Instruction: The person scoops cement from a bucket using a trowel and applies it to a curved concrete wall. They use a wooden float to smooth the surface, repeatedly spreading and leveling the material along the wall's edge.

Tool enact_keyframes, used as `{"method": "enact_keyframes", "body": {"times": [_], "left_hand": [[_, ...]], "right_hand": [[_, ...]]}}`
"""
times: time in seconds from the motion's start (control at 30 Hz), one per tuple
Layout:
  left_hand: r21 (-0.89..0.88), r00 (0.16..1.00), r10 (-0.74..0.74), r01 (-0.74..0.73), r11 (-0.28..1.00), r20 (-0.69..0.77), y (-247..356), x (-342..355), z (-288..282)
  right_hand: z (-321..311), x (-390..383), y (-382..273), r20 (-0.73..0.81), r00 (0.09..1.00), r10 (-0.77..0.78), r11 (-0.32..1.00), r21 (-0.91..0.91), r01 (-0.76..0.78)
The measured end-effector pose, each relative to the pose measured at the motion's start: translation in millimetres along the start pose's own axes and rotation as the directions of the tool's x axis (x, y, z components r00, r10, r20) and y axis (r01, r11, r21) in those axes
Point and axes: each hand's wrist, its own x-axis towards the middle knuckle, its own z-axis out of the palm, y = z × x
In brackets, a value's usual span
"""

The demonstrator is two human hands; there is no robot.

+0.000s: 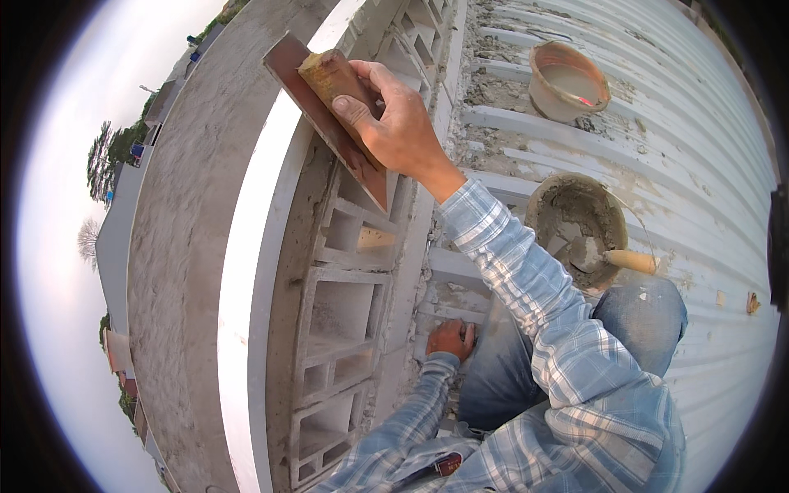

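Note:
My right hand [382, 123] grips the wooden handle [329, 74] of a rectangular steel plastering trowel [292, 82], raised over a white straight bar [245, 263] along the wall's top edge. Beneath it is a wall of hollow ventilation blocks [337, 312] with grey mortar on the strip beside the bar. My left hand [450, 338] is low by the block wall's foot, beside my knee, fingers curled; what is under them is hard to make out.
A bucket of grey mortar [555, 201] with a wooden-handled tool [629, 261] stands right on the ribbed metal roof [707, 246]. A pail of greyish liquid [567, 82] stands farther up, near cement debris. Beyond the wall are a rough plastered surface [173, 246], rooftops and trees.

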Motion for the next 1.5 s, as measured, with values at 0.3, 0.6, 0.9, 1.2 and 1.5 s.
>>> {"method": "enact_keyframes", "body": {"times": [0.3, 0.6, 0.9, 1.2, 1.5], "left_hand": [[0.100, 0.995, -0.069, 0.062, 0.993, 0.077, -0.6, 3.7, -5.5], [0.081, 0.996, -0.069, 0.064, 0.995, 0.059, -1.6, 7.6, -7.1], [0.001, 0.995, -0.065, 0.065, 0.998, 0.070, 5.2, 2.8, -3.6], [0.114, 0.994, -0.092, 0.084, 0.990, 0.066, -1.2, 2.8, -6.3], [0.124, 0.993, -0.100, 0.092, 0.988, 0.066, 16.2, 4.8, -16.3]], "right_hand": [[-77.2, -80.5, 7.5, 0.135, 0.884, 0.447, 0.574, 0.715, -0.399], [-85.8, 67.1, 58.9, 0.060, 0.949, 0.310, 0.796, 0.530, -0.294], [-60.6, 105.3, 100.6, -0.021, 0.993, 0.116, 0.973, 0.203, -0.109], [-26.3, -34.7, -38.3, 0.408, 0.911, -0.056, 0.931, 0.351, -0.100], [-241.9, 69.1, -144.0, 0.563, 0.809, 0.168, 0.838, 0.351, -0.418]]}}
